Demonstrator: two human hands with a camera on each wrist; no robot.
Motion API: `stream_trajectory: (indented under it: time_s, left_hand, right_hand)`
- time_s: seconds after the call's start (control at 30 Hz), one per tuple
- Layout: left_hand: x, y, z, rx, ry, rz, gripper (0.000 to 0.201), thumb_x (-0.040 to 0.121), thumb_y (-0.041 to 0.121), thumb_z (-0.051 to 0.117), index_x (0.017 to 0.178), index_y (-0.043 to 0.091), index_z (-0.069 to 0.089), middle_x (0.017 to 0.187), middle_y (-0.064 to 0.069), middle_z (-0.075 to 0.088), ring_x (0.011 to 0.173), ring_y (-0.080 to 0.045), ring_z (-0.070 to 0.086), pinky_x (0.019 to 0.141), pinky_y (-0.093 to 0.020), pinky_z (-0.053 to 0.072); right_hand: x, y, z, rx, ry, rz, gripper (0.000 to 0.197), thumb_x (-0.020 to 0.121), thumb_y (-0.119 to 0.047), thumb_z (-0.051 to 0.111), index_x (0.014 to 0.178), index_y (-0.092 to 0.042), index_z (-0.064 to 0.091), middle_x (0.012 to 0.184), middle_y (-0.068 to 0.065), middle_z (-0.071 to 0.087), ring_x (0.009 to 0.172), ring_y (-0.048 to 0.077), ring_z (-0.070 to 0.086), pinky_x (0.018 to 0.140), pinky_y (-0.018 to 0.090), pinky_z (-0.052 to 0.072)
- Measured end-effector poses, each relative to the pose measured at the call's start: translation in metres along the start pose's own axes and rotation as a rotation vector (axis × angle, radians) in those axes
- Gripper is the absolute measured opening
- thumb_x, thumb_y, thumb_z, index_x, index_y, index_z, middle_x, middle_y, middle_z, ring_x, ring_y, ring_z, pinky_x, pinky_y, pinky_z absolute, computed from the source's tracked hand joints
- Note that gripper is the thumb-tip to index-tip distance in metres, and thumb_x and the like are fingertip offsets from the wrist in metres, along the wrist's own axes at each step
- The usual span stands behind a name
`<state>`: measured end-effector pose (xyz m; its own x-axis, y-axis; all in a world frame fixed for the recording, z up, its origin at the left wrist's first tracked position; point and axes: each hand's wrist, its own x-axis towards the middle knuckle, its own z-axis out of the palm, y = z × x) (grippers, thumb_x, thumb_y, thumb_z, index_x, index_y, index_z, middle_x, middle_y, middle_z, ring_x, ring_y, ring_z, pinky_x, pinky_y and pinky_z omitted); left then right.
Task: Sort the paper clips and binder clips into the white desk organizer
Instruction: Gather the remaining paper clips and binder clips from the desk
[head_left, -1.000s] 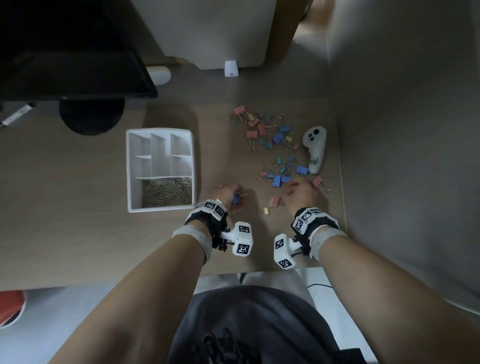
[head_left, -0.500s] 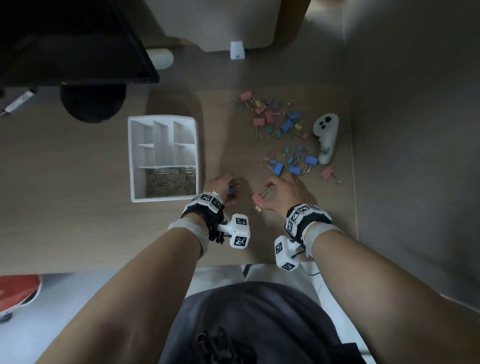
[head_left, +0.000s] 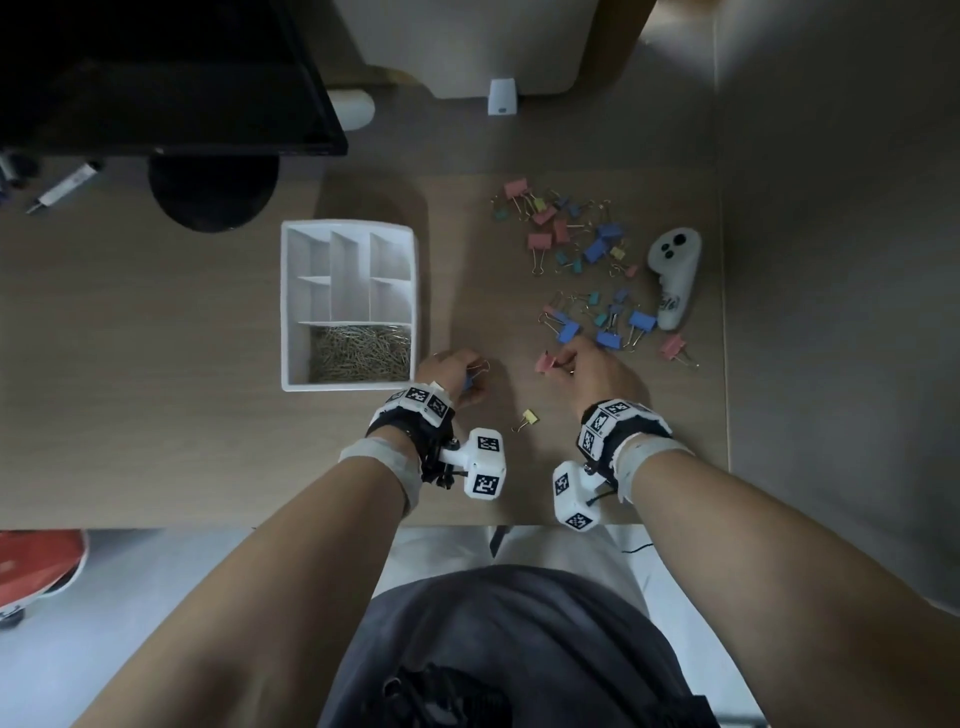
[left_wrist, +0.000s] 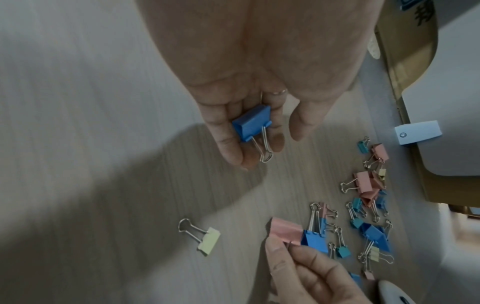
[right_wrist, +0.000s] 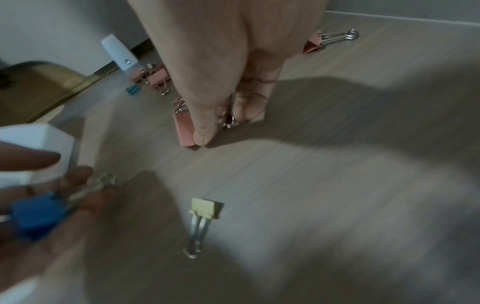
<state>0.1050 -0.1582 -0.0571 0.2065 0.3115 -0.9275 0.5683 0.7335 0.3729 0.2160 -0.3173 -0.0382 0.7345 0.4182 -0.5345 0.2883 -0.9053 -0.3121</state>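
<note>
the left hand (left_wrist: 249, 86) curls its fingers around a blue binder clip (left_wrist: 252, 123), just right of the white organizer (head_left: 349, 306) on the surface (head_left: 156, 415). the right hand (head_left: 597, 371) pinches a pink binder clip (head_left: 545, 362) by its wire handles, low over the surface. a yellow binder clip (head_left: 529, 417) lies between the two wrists. paper clips (head_left: 361, 351) fill the organizer's near compartment. more binder clips (head_left: 571, 239) lie scattered beyond the right hand, beside a white controller (head_left: 675, 280).

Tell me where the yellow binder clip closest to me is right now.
In the head view the yellow binder clip lies alone on the desk, between the left hand and the right hand.
</note>
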Motion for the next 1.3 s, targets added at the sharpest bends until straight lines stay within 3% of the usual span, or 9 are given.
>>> stream_trajectory:
  time_s: [0.2,0.3,0.4,0.5,0.67,0.97,1.07,1.17,1.3]
  left_hand:
    - [-0.001,0.001,0.015,0.065,-0.121,0.04,0.02,0.083,0.036,0.071,0.083,0.016,0.072,0.097,-0.008,0.071,0.09,-0.018,0.067,0.078,-0.036,0.059]
    - [-0.005,0.004,0.028,-0.029,-0.156,0.015,0.022,0.093,0.021,0.062,0.077,0.007,0.063,0.062,-0.003,0.068,0.052,-0.009,0.063,0.054,-0.024,0.056]
    - [-0.004,0.009,0.028,0.013,-0.095,0.03,0.025,0.096,0.017,0.058,0.073,0.008,0.059,0.053,-0.001,0.059,0.036,-0.005,0.05,0.036,-0.017,0.041]
    - [-0.002,0.008,0.02,0.097,-0.055,0.087,0.029,0.092,0.025,0.064,0.064,0.016,0.066,0.064,-0.004,0.059,0.043,-0.011,0.047,0.041,-0.021,0.032]
    - [0.0,0.018,0.019,0.032,0.005,-0.027,0.027,0.094,0.023,0.053,0.069,0.016,0.057,0.044,0.005,0.059,0.035,-0.005,0.048,0.039,-0.012,0.034]
    - [-0.009,0.026,0.058,-0.083,-0.177,-0.099,0.043,0.094,0.049,0.051,0.098,0.008,0.062,0.084,-0.01,0.061,0.076,-0.023,0.06,0.073,-0.037,0.055]
    - [-0.009,0.03,0.062,-0.052,-0.246,-0.082,0.034,0.099,0.04,0.047,0.108,0.012,0.063,0.098,-0.007,0.068,0.083,-0.016,0.063,0.067,-0.029,0.055]
    - [-0.006,0.031,0.052,-0.121,-0.158,-0.073,0.021,0.096,0.027,0.057,0.087,0.008,0.061,0.074,-0.008,0.062,0.063,-0.017,0.059,0.051,-0.025,0.055]
    - [-0.002,0.027,0.03,-0.099,-0.119,0.02,0.016,0.093,0.025,0.062,0.082,0.014,0.061,0.079,-0.003,0.068,0.06,-0.012,0.06,0.049,-0.022,0.053]
  right_hand:
    - [0.004,-0.029,-0.012,0.642,-0.265,-0.083,0.015,0.085,-0.015,0.077,0.097,-0.007,0.075,0.096,0.002,0.074,0.078,0.001,0.062,0.069,0.006,0.043]
    - [0.016,-0.018,-0.02,0.577,-0.023,-0.015,0.016,0.093,-0.019,0.066,0.105,-0.012,0.075,0.114,-0.003,0.071,0.092,0.011,0.066,0.068,0.003,0.041]
    - [0.024,0.008,-0.021,0.209,0.142,0.093,0.022,0.09,-0.026,0.064,0.112,-0.024,0.067,0.112,0.002,0.067,0.104,0.025,0.062,0.079,0.026,0.049]
    - [0.025,0.025,-0.015,-0.045,0.077,0.153,0.033,0.086,-0.024,0.065,0.118,-0.03,0.058,0.126,0.007,0.054,0.118,0.031,0.051,0.087,0.038,0.046]
    - [0.022,0.022,-0.006,-0.088,0.21,0.073,0.017,0.082,-0.031,0.066,0.097,-0.036,0.061,0.098,-0.001,0.062,0.095,0.027,0.061,0.069,0.037,0.053]
    - [0.018,-0.025,-0.028,0.756,-0.11,-0.064,0.038,0.069,-0.01,0.087,0.096,-0.015,0.06,0.092,0.0,0.064,0.075,0.01,0.054,0.065,0.016,0.047]
    - [0.019,-0.026,-0.032,0.719,-0.155,-0.101,0.033,0.069,-0.024,0.089,0.092,-0.021,0.066,0.095,-0.001,0.07,0.086,0.014,0.061,0.071,0.017,0.048]
    - [0.028,-0.017,-0.025,0.669,0.056,-0.011,0.017,0.082,-0.037,0.077,0.088,-0.023,0.07,0.084,-0.009,0.07,0.082,0.012,0.065,0.076,0.029,0.054]
    - [0.038,-0.007,-0.008,0.328,0.101,-0.002,0.018,0.081,-0.019,0.069,0.099,-0.023,0.068,0.092,-0.003,0.068,0.088,0.019,0.065,0.07,0.024,0.044]
